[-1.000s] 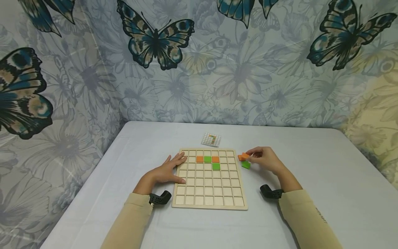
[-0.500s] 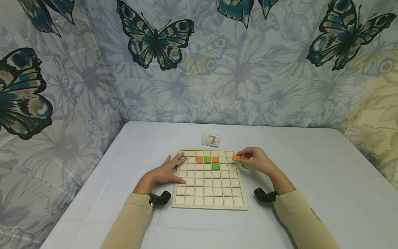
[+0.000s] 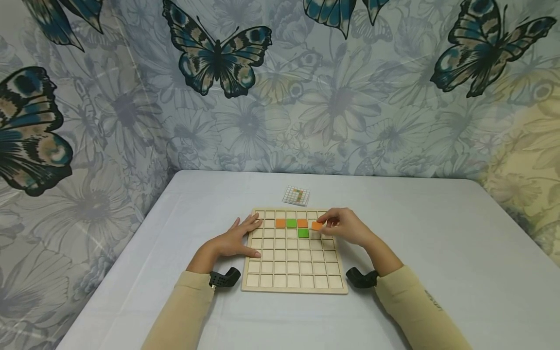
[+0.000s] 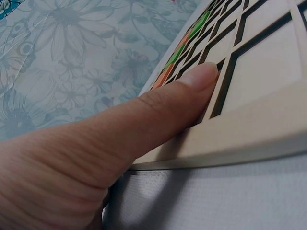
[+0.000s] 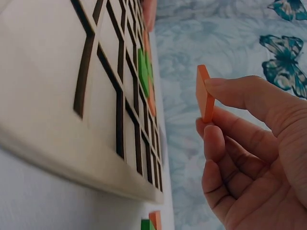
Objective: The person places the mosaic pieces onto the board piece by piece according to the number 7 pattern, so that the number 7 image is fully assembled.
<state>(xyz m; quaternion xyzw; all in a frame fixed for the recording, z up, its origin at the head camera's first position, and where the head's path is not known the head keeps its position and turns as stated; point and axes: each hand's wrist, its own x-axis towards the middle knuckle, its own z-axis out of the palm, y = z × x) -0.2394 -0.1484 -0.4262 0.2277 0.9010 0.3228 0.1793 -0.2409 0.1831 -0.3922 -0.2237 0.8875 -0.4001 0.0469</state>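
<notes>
My right hand point(image 3: 345, 227) pinches a square orange tile point(image 5: 205, 93) between thumb and fingers, holding it above the right part of a wooden grid board point(image 3: 294, 269). In the upper rows of the board sit orange and green tiles: an orange one point(image 3: 280, 223), a green one point(image 3: 291, 223) and another orange one point(image 3: 302, 223) in a line, with a green tile point(image 3: 303, 233) below the last. My left hand point(image 3: 234, 241) rests with spread fingers on the board's left edge. In the left wrist view its thumb point(image 4: 158, 108) lies on the frame and grid.
A small card point(image 3: 296, 195) printed with a coloured grid pattern lies behind the board. In the right wrist view a green tile point(image 5: 146, 224) and an orange tile point(image 5: 155, 219) lie on the white tabletop beside the board. A patterned wall covering rises behind the table.
My right hand has picked up an orange tile from the small pile right of the board and carried it left over the grid. The left hand has stayed in place.
</notes>
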